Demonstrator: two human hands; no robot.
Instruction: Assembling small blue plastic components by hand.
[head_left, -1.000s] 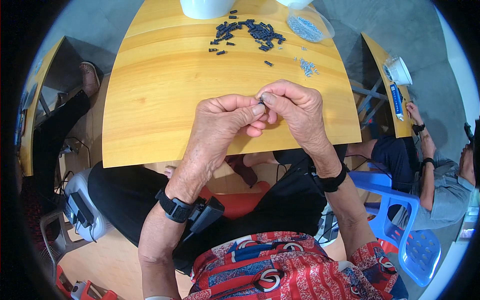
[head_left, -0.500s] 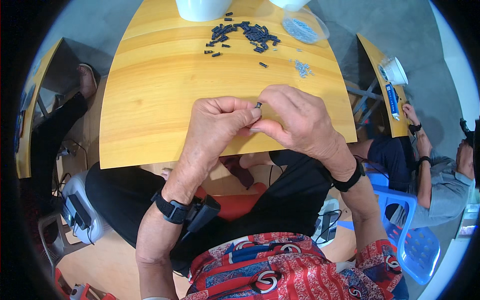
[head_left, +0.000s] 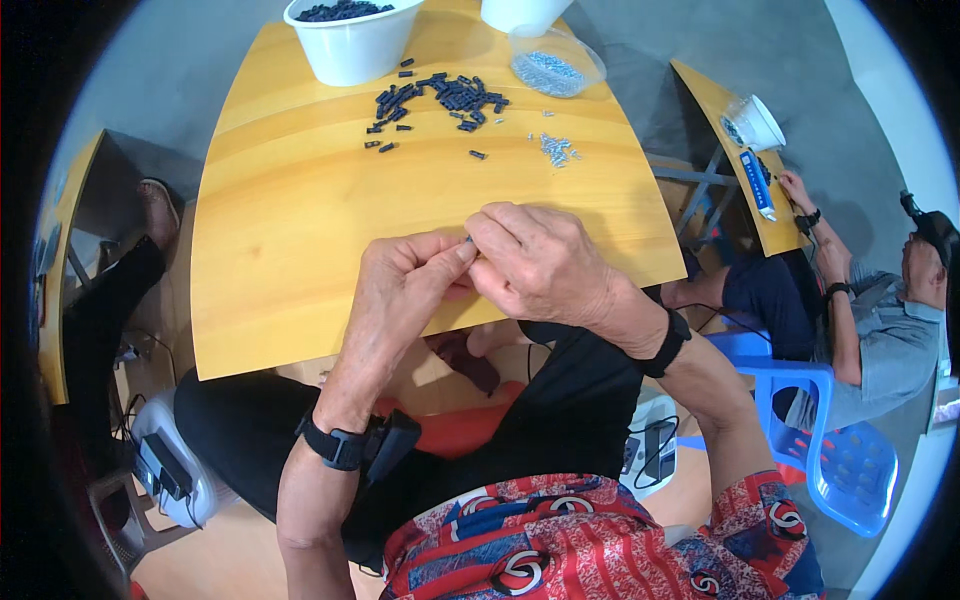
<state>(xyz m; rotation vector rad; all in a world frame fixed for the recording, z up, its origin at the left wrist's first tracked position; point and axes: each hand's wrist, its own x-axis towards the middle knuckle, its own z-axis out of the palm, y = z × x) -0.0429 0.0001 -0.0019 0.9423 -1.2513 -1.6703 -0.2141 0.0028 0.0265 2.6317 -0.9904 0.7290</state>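
The left hand (head_left: 398, 290) is closed in a pinch, thumb pad pressed against the forefinger, with no visible gap beyond the small dark piece (head_left: 468, 239) it has hold of. That piece sits at the fingertips, over the near half of the table, mostly covered; its full shape cannot be made out. The right hand (head_left: 545, 262) is curled at the same spot, knuckles uppermost and fingertips meeting those of the left; whether it grips the piece itself cannot be told. Beneath the grip lies a tabletop (head_left: 290, 230) of smooth yellow wood with long streaked grain. Straight beyond the grip lies one loose black part (head_left: 478, 155), short and rod-like; farther out in the same direction is a scattered heap of black parts (head_left: 460, 95), similarly stubby and dull. Beyond and to the right of the grip is a small, loose cluster of silver screws (head_left: 556, 151), slim and shiny, and past it a clear plastic tub (head_left: 590, 75), rounded and thin-walled, containing more small silvery pieces. Far beyond and left of the grip stands a smooth white bucket (head_left: 355, 55), tapering downward and filled with dark pieces.
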